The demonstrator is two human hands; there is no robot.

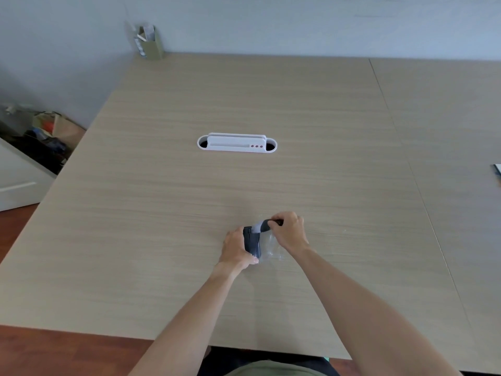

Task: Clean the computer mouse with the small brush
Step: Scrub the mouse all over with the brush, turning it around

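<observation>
A dark computer mouse (251,242) stands tilted on its side near the middle front of the wooden table (162,185). My left hand (235,251) grips it from the left. My right hand (290,230) pinches the dark handle of a small brush (262,226). The brush's pale bristles rest on the far top end of the mouse. A clear plastic wrapper (272,246) lies on the table just right of the mouse, under my right hand.
A white cable-port insert (237,143) sits in the table's centre. A tan pen holder (150,42) stands at the far left corner by the wall. Something flat pokes in at the right edge (497,172). Cluttered bags (40,137) lie on the floor to the left.
</observation>
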